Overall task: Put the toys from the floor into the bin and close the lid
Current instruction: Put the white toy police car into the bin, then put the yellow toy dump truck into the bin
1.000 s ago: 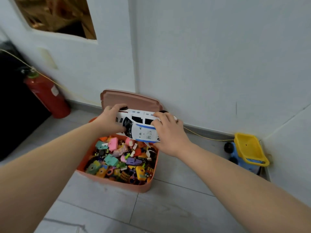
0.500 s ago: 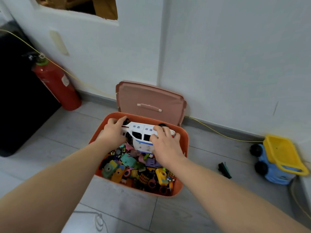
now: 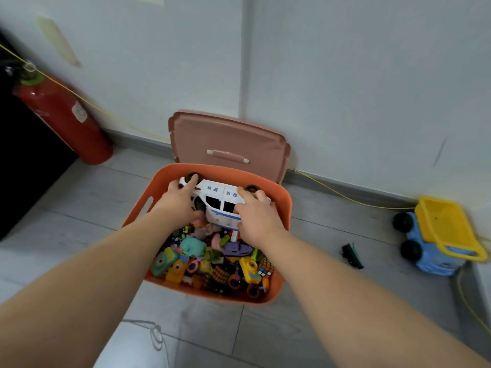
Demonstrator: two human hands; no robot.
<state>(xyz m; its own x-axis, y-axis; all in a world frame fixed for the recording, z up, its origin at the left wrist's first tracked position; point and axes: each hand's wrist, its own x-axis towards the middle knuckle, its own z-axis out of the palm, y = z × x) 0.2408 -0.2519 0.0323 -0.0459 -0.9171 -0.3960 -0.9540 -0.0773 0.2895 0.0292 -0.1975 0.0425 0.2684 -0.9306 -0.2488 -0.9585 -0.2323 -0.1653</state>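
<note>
White moulded plastic with blue stripes and black wheels: a toy police van (image 3: 220, 205), tipped on its side and held low at the far end of the orange bin (image 3: 286, 208), just above or already on the heap of small toys (image 3: 212, 258); impossible to tell which. Gripped at both ends: left hand (image 3: 180, 200) curled over the front beside a wheel, right hand (image 3: 256, 216) wrapped round the rear, fingers over the upper edge.

Probably light and hollow, rigid, unlikely to flex or crush. Smooth shell, so a little slippery; better taken across the body than by a single wheel. Long enough to span most of the bin's width, so best laid along the far wall and pressed down gently to sit under the rim. Loose heap beneath, small hard pieces, likely to shift and rattle rather than give.

Pink-brown lid (image 3: 228, 136) upright behind the bin against the wall, handle facing forward; stiff by the look of it, easily taken by that handle.

Not yet binned: a blue and yellow dump truck (image 3: 441, 235) at the far right corner of the floor (image 3: 345, 301), bulky, a two-handed lift under the chassis, and a small dark green piece (image 3: 350, 254) between truck and bin, a pinch job. Doubtful fit for the truck with the bin so full.
</note>
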